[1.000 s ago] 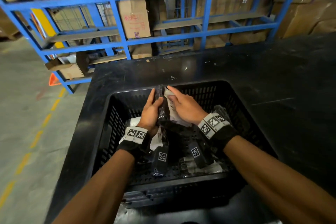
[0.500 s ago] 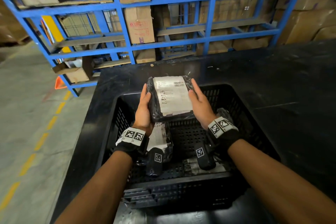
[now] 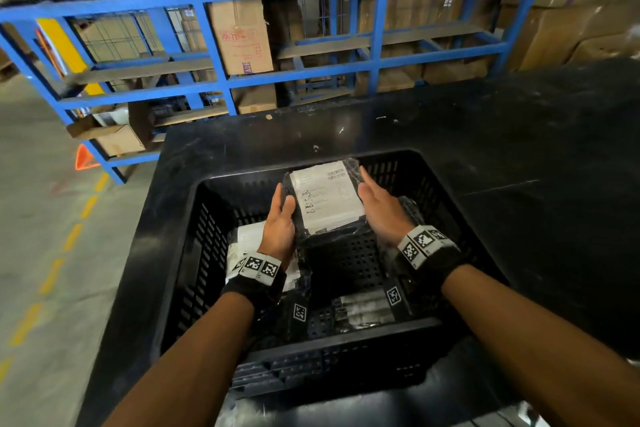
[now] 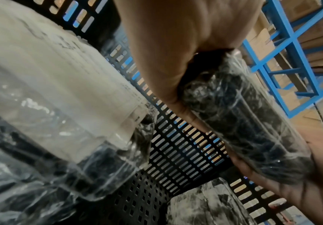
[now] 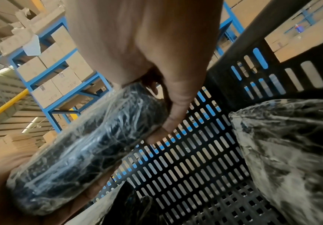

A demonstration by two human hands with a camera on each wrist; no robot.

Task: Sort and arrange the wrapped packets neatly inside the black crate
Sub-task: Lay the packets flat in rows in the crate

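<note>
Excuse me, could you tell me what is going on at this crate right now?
A person is sorting wrapped packets in a black crate on a dark table. The left hand and the right hand grip opposite edges of one labelled packet, holding it label-up above the crate floor near the far wall. Other wrapped packets lie lower in the crate, one to the left and one to the right.

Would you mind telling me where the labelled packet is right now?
In the head view, the labelled packet is held between the left hand and right hand, above the black crate floor, toward its far wall.
</note>
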